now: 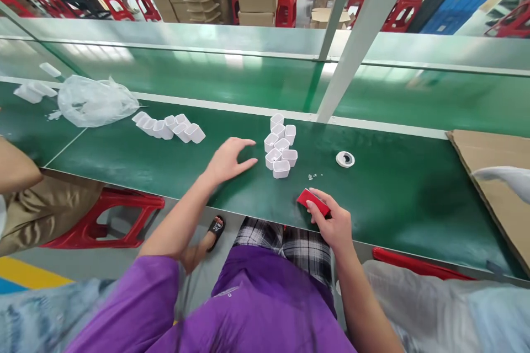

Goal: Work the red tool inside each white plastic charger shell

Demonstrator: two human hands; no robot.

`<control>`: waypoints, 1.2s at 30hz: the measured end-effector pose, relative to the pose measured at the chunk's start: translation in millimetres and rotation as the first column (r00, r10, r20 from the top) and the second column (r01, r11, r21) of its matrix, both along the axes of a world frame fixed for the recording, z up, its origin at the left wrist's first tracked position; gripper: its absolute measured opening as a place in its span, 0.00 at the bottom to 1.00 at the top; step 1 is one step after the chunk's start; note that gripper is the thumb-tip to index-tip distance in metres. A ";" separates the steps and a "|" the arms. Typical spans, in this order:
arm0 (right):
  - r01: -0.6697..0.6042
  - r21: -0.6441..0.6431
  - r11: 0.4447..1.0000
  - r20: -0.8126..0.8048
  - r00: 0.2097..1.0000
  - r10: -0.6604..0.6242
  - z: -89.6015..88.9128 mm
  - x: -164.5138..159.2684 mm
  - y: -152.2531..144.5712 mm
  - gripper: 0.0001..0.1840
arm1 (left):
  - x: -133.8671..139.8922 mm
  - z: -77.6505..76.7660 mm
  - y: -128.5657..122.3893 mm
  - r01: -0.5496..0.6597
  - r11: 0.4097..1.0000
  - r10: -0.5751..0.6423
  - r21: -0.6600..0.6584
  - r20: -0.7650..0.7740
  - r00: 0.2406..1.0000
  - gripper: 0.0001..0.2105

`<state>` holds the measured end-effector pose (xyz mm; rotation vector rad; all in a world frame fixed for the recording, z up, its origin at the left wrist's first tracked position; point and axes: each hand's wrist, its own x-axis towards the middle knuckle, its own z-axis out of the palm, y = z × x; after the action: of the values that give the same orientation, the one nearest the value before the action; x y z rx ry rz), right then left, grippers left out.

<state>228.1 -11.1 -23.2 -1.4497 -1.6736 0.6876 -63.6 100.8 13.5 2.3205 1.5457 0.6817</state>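
Note:
My left hand (232, 161) hovers over the green table, thumb and fingers apart and nothing between them. Just to its right stands a cluster of small white open-topped plastic cups (281, 145), packed close together. Near the table's front edge, my right hand (333, 220) grips a small red block-like piece (313, 202) between thumb and fingers; its exact kind does not show. Tiny pale bits (314, 176) lie beyond the red piece. A round white roll with a dark centre (345, 159) rests farther right.
More white cups (168, 127) lie in a row at left, beside a clear plastic bag (97, 102). A cardboard sheet (497, 154) covers the table's right end. A slanted metal post (351, 60) rises at the back edge. People sit on both sides.

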 end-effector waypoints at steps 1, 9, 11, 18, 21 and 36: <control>-0.009 -0.015 1.000 -0.023 1.000 0.009 -0.1 0.3 0.1 0.20 | 12.4 -1.8 -2.0 0.050 0.998 -0.050 -0.049 0.008 0.999 0.20; -0.053 -0.037 0.998 -0.115 0.992 0.048 -4.2 0.3 0.6 0.15 | 53.0 -9.4 -0.7 -0.008 0.979 0.021 -0.206 0.061 0.998 0.21; -0.025 -0.019 1.000 -0.113 0.993 0.022 -4.5 0.9 0.4 0.14 | 51.9 -4.9 -6.7 -0.048 0.979 0.070 -0.196 0.107 0.992 0.20; 0.012 -0.004 1.000 -0.111 0.994 -0.012 4.3 0.1 1.8 0.12 | 50.7 -7.6 -55.4 0.084 0.983 0.045 -0.163 0.657 0.752 0.18; -0.006 -0.047 0.999 -0.137 0.991 0.000 9.8 0.6 2.0 0.12 | 65.3 -16.1 -74.1 0.133 0.973 0.044 -0.188 0.719 0.693 0.17; 0.132 -0.226 0.965 -0.107 0.981 -0.159 29.9 2.1 6.5 0.18 | 96.8 -32.4 -85.9 0.344 0.924 -0.257 -0.164 0.400 0.880 0.13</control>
<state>230.2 -4.6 6.7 -1.6296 -1.4143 0.8815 33.1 14.9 -18.9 2.0476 1.0057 0.7603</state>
